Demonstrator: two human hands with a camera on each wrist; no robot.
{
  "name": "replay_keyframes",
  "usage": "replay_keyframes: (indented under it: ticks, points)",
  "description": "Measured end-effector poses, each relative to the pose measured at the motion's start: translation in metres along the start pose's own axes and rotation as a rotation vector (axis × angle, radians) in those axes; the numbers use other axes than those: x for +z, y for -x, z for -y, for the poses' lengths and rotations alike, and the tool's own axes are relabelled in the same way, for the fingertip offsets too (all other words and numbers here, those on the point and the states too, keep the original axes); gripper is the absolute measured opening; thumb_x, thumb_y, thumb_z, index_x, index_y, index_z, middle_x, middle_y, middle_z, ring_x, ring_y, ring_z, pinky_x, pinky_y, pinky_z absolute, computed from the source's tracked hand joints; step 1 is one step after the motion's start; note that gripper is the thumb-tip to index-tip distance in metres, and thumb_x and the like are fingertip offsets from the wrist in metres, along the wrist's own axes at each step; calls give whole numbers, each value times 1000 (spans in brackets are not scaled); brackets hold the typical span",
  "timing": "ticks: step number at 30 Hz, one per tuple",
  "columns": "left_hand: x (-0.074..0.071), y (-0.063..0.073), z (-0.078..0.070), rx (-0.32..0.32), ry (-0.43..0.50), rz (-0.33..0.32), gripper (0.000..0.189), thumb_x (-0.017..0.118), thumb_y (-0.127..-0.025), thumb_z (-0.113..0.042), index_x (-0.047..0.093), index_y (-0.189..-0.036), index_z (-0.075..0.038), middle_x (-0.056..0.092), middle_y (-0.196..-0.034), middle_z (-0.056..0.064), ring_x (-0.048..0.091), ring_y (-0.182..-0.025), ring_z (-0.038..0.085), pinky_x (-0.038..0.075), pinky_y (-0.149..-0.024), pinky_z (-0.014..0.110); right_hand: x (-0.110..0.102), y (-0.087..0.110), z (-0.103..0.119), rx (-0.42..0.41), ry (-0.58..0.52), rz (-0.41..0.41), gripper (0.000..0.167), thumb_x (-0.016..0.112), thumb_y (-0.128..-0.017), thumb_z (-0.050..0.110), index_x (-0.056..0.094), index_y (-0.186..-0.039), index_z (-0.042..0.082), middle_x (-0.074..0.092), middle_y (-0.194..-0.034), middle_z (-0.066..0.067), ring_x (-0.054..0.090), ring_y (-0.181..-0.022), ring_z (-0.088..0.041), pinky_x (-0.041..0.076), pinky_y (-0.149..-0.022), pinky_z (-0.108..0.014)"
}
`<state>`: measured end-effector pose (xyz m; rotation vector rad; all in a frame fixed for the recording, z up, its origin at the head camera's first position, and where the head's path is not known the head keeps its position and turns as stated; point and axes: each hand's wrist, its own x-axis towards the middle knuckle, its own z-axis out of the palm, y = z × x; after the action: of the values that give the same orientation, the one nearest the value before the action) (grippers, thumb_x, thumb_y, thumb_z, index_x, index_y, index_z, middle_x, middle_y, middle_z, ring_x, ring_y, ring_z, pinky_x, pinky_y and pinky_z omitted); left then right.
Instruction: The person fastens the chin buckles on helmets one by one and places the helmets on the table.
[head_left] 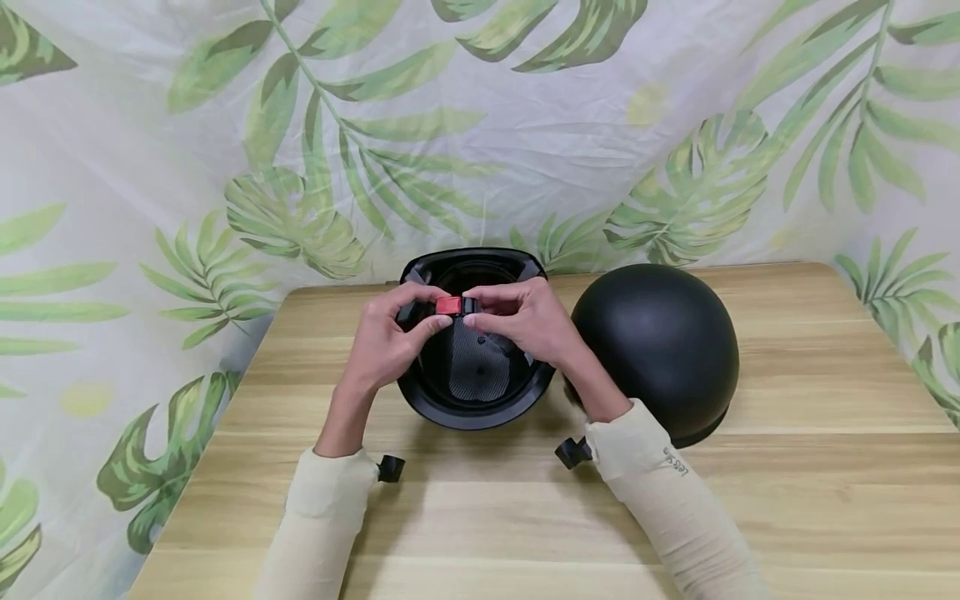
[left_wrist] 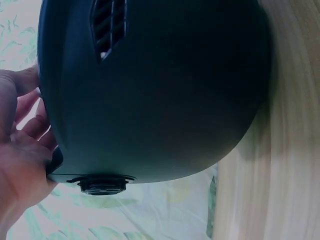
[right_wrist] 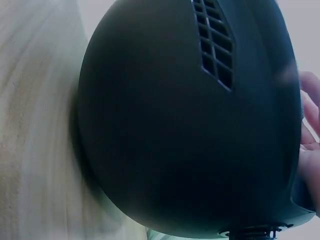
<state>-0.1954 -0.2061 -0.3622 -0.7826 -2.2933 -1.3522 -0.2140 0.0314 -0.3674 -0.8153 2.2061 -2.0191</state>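
An upturned black helmet [head_left: 471, 419] rests on the table, its opening facing up and its dark ribbed padding showing. Over that opening, a chin-strap buckle with a red part [head_left: 448, 306] and a black part [head_left: 470, 306] is held between both hands. My left hand [head_left: 384, 335] pinches the red part between thumb and fingers. From the other side, my right hand [head_left: 534, 320] pinches the black part, and the two parts meet end to end. Both wrist views mostly show the helmet's smooth outer shell [left_wrist: 160, 105], with a slatted vent [right_wrist: 217, 47] on its side; the buckle is hidden there.
A second black helmet [head_left: 660, 350] sits dome up just right of the first, beside my right forearm. The wooden table [head_left: 487, 533] runs back to a leaf-print cloth [head_left: 525, 150]. Small black wrist-worn devices [head_left: 391, 468] show near both sleeves.
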Motion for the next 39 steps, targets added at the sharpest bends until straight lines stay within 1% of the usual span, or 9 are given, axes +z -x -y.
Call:
replay_keyframes:
  ticks: [3,6,13,15,21,26,32,35,39]
  points:
    - [-1,1,-2,-3,-17,13,23,85,-89,2,79,-111,-2,79,-109,12,69,-102,10,55,-100,32,-1,1,0,5,16,11,29,84,-93,10,81,-122,7,81,-92,-9,75,-76,-24,60,-70,-25]
    - [-3,1,-3,-6,-52,23,24,84,-90,-1,78,-113,-2,78,-109,11,70,-103,12,55,-101,38,0,0,1,-1,23,8,29,84,-94,10,81,-122,7,81,-94,-10,75,-75,-18,61,-71,-26]
    - [-5,0,-3,-11,-115,23,25,85,-92,-5,78,-116,-4,78,-112,11,72,-108,22,54,-103,43,2,0,3,11,51,-6,30,84,-94,10,80,-123,6,81,-102,-13,76,-83,-14,64,-77,-29]
    - [-6,1,-4,-8,-120,21,26,85,-91,-5,78,-116,-3,78,-112,11,72,-108,24,54,-102,46,2,0,3,15,58,-4,30,84,-94,10,79,-123,6,81,-104,-14,77,-86,-14,65,-78,-29]
    - [-6,1,-4,3,-134,27,26,86,-91,-6,79,-116,-5,78,-113,10,73,-109,25,55,-103,49,1,1,5,35,99,9,32,84,-95,13,78,-126,8,80,-110,-12,78,-95,-21,65,-81,-31]
    - [-8,2,-2,16,-154,30,29,87,-90,-6,78,-117,-3,78,-115,13,72,-113,27,54,-105,52,-6,4,10,35,174,12,34,83,-96,17,77,-129,10,79,-121,-11,76,-108,-22,64,-91,-35]
    - [-14,3,3,20,-197,4,35,87,-89,-7,77,-121,-3,77,-119,13,71,-116,28,54,-104,51,-19,10,16,31,214,-47,33,81,-98,19,77,-130,10,76,-128,-15,73,-116,-29,61,-99,-42]
    - [-17,6,7,19,-230,-25,42,88,-87,-6,74,-126,-1,76,-125,16,69,-120,32,53,-105,52,-25,15,17,46,234,-96,33,79,-99,19,76,-131,10,75,-132,-14,73,-116,-31,60,-101,-44]
    - [-20,11,12,1,-252,-46,53,88,-87,-6,69,-135,3,69,-134,20,65,-126,38,51,-108,53,-30,23,17,42,304,-163,34,78,-100,18,76,-133,9,72,-137,-11,69,-125,-33,56,-110,-47]
